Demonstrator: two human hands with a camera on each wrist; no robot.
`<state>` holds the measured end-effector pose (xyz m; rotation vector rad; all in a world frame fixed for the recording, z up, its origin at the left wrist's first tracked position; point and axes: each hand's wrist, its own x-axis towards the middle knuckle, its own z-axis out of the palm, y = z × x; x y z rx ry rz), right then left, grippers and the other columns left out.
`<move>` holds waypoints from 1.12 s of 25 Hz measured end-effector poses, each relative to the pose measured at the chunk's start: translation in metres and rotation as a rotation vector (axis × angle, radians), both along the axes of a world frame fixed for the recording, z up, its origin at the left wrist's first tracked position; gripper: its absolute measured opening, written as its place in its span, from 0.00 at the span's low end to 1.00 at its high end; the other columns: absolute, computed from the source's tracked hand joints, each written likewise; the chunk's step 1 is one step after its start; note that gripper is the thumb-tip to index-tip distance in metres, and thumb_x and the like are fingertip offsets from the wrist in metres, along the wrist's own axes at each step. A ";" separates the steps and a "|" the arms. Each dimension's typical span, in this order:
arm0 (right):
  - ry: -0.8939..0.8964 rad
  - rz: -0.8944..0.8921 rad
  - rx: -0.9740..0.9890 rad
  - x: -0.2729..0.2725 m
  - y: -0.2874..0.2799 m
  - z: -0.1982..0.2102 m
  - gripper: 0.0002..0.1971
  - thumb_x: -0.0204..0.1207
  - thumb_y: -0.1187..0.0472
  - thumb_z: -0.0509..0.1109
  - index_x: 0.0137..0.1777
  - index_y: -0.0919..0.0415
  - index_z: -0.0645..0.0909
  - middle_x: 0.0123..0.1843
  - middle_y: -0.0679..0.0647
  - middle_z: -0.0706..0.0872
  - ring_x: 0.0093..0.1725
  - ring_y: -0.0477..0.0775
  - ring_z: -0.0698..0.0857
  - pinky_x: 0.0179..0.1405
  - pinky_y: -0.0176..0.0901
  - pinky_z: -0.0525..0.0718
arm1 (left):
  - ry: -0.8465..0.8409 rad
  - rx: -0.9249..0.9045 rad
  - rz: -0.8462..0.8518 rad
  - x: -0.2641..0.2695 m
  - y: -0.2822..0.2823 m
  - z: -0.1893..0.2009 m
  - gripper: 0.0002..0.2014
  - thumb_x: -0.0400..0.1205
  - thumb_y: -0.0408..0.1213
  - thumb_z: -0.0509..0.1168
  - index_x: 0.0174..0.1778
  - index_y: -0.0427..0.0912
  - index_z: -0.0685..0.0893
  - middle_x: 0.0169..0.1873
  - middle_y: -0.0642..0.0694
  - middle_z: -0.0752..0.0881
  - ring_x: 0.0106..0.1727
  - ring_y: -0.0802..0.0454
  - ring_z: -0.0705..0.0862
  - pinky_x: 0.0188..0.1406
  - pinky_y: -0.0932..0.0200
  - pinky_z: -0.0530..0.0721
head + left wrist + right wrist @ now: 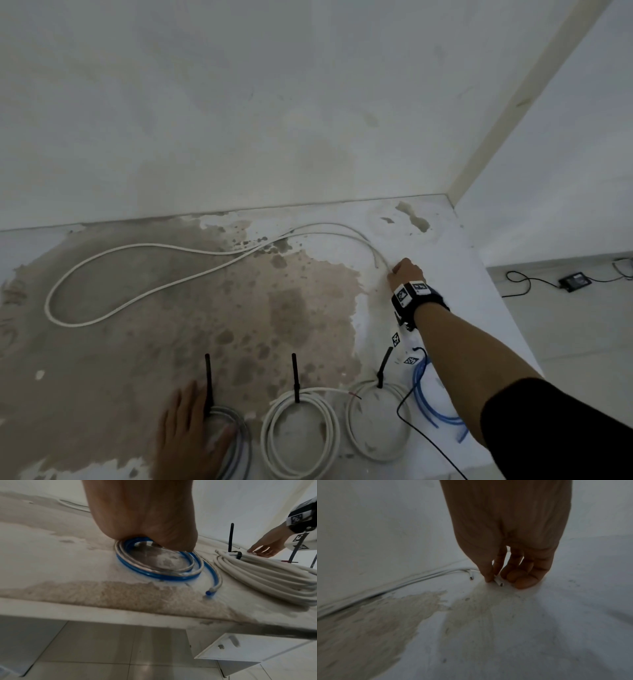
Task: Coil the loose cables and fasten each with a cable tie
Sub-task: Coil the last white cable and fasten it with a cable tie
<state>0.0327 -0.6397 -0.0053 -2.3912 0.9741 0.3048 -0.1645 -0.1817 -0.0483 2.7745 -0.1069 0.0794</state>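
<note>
A long loose white cable (154, 245) lies in a wide loop across the back of the stained table (308, 325). My right hand (399, 274) reaches to the far right and pinches one end of it (498, 581) between thumb and fingertips, down on the tabletop. The other end (471, 578) lies free just beside it. My left hand (186, 431) rests flat on a grey coil (239, 442) at the front edge. In the left wrist view that coil (154, 573) shows blue and grey strands under my palm. Black cable ties (208, 377) stand up from the coils.
Two white coils (301, 431) (376, 421), each with a black tie, lie to the right of the grey one. Under my right forearm lie a blue cable (419, 383) and a thin black wire (407, 397). The wall runs along the table's back; its right edge (507, 308) drops to the floor.
</note>
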 end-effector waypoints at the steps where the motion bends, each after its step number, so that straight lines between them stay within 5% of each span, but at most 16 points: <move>1: -0.002 -0.006 0.008 0.001 0.000 -0.001 0.14 0.83 0.62 0.67 0.65 0.67 0.76 0.66 0.68 0.81 0.63 0.70 0.82 0.57 0.54 0.80 | -0.036 0.001 -0.024 -0.001 0.001 0.000 0.41 0.78 0.73 0.45 0.82 0.51 0.63 0.74 0.38 0.77 0.74 0.35 0.70 0.68 0.42 0.70; 5: -0.238 -0.115 0.295 0.002 -0.001 0.031 0.12 0.82 0.63 0.70 0.61 0.70 0.80 0.56 0.68 0.88 0.45 0.64 0.87 0.46 0.54 0.88 | -0.066 -0.083 -0.074 0.001 0.003 0.000 0.39 0.77 0.74 0.45 0.84 0.63 0.50 0.85 0.63 0.50 0.83 0.44 0.61 0.79 0.59 0.53; 7: -0.457 -0.087 0.447 -0.004 0.009 0.073 0.10 0.81 0.66 0.71 0.59 0.69 0.80 0.50 0.67 0.89 0.35 0.56 0.86 0.37 0.50 0.87 | -0.030 -0.076 -0.064 0.001 0.004 0.001 0.40 0.76 0.75 0.45 0.83 0.59 0.59 0.84 0.58 0.57 0.85 0.48 0.57 0.79 0.57 0.55; 10: -0.595 0.192 0.489 -0.020 0.034 0.142 0.11 0.81 0.67 0.71 0.62 0.63 0.83 0.43 0.59 0.86 0.32 0.48 0.88 0.32 0.40 0.87 | 0.101 -0.038 -0.038 0.003 0.002 0.008 0.47 0.76 0.76 0.45 0.69 0.38 0.82 0.71 0.37 0.81 0.75 0.38 0.68 0.72 0.50 0.62; 13: -0.630 0.411 0.410 -0.032 0.065 0.199 0.09 0.81 0.67 0.72 0.59 0.59 0.87 0.44 0.56 0.88 0.34 0.47 0.90 0.32 0.36 0.87 | 0.185 -0.040 -0.040 0.005 0.004 0.019 0.46 0.76 0.75 0.47 0.64 0.36 0.85 0.65 0.33 0.85 0.70 0.34 0.76 0.75 0.51 0.63; 15: -0.655 0.511 0.364 -0.038 0.084 0.229 0.08 0.81 0.66 0.73 0.57 0.58 0.88 0.45 0.53 0.90 0.36 0.49 0.92 0.33 0.38 0.88 | 0.149 -0.165 0.018 0.018 0.002 0.032 0.42 0.75 0.72 0.55 0.67 0.38 0.83 0.66 0.33 0.83 0.67 0.32 0.81 0.69 0.43 0.75; 18: -0.671 0.649 0.365 -0.049 0.114 0.265 0.07 0.82 0.65 0.72 0.55 0.56 0.90 0.45 0.50 0.92 0.39 0.49 0.93 0.37 0.41 0.88 | 0.041 -0.462 0.005 0.069 -0.017 0.098 0.33 0.79 0.57 0.66 0.76 0.43 0.72 0.72 0.40 0.74 0.74 0.44 0.74 0.71 0.50 0.73; 21: -0.711 0.777 0.420 -0.063 0.146 0.298 0.08 0.83 0.66 0.70 0.56 0.59 0.90 0.44 0.52 0.93 0.42 0.50 0.93 0.39 0.41 0.88 | -0.235 -0.622 -0.169 0.128 -0.044 0.192 0.31 0.83 0.54 0.61 0.79 0.43 0.67 0.76 0.47 0.70 0.77 0.58 0.67 0.76 0.64 0.64; 23: -0.778 0.802 0.478 -0.073 0.162 0.319 0.09 0.83 0.67 0.69 0.57 0.61 0.90 0.45 0.53 0.93 0.44 0.52 0.93 0.39 0.40 0.88 | -0.262 -0.644 -0.296 0.153 -0.058 0.248 0.26 0.86 0.49 0.60 0.80 0.47 0.66 0.77 0.54 0.70 0.77 0.63 0.67 0.76 0.68 0.64; 26: -0.976 0.710 0.545 -0.082 0.169 0.351 0.09 0.84 0.69 0.68 0.58 0.65 0.89 0.45 0.56 0.92 0.44 0.51 0.93 0.37 0.41 0.87 | -0.191 -0.622 -0.475 0.160 -0.066 0.290 0.13 0.88 0.46 0.57 0.64 0.49 0.79 0.58 0.53 0.86 0.60 0.61 0.82 0.62 0.58 0.79; 28: -1.127 0.586 0.545 -0.084 0.159 0.368 0.09 0.84 0.70 0.67 0.58 0.64 0.88 0.44 0.57 0.91 0.42 0.49 0.92 0.34 0.39 0.86 | -0.156 -0.641 -0.503 0.155 -0.058 0.291 0.11 0.89 0.45 0.55 0.49 0.47 0.81 0.41 0.51 0.86 0.45 0.59 0.84 0.49 0.56 0.80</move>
